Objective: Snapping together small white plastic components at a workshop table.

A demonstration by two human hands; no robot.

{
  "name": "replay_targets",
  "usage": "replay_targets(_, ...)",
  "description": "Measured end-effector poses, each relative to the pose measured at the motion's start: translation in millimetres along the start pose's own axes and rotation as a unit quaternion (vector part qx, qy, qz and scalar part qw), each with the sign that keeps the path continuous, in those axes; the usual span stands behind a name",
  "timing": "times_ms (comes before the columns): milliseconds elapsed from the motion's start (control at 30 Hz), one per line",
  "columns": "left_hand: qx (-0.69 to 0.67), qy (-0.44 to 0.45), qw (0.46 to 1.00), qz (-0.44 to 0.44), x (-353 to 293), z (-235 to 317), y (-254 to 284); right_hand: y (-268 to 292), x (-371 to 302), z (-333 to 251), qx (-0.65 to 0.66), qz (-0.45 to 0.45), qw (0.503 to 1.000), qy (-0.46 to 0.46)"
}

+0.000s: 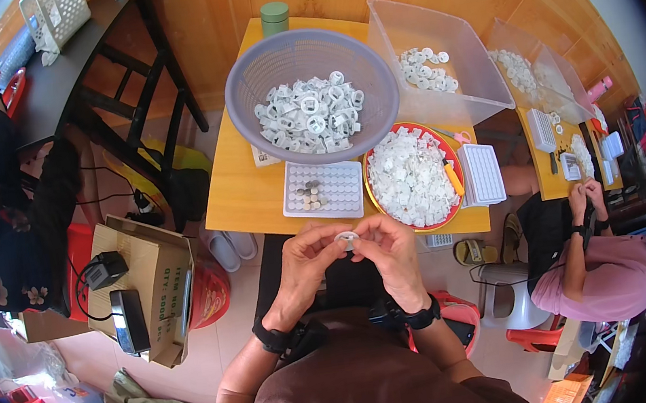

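Between my two hands, just in front of the table's near edge, is a small round white plastic part [348, 236]. My left hand [306, 262] pinches it from one side, and my right hand [392, 256] grips the other side with thumb and fingers. Right beyond my fingers sits a white compartment tray [321, 171] with several small grey and tan round pieces [311, 195] in it. To its right a red round tray [373, 195] is heaped with small white plastic pieces [411, 178]. An orange-yellow handled tool [453, 179] lies on that heap.
A grey-purple basket [243, 90] of white plastic parts stands behind the tray, near a green canister [274, 19]. Right of it are a clear bin [480, 91], scissors [457, 136] and stacked white trays [482, 172]. People sit at left and right. An open carton [168, 295] stands left.
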State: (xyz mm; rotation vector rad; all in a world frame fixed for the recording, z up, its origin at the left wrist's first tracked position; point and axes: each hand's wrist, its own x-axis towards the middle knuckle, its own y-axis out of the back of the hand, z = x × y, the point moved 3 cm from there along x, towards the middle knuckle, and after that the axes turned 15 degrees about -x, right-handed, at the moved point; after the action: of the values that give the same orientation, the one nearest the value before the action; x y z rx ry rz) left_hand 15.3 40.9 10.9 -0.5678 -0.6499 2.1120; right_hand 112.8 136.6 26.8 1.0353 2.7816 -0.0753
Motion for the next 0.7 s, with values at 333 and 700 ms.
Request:
replay_targets(333,0.017,-0.025,0.999,0.033,1,-2,2,-8,3,8,-0.011,0.027,1.000,-0.008)
replay_targets(700,0.022,-0.023,0.999,0.023,1,1,1,-9,4,8,-0.016,0.032,0.999,-0.004)
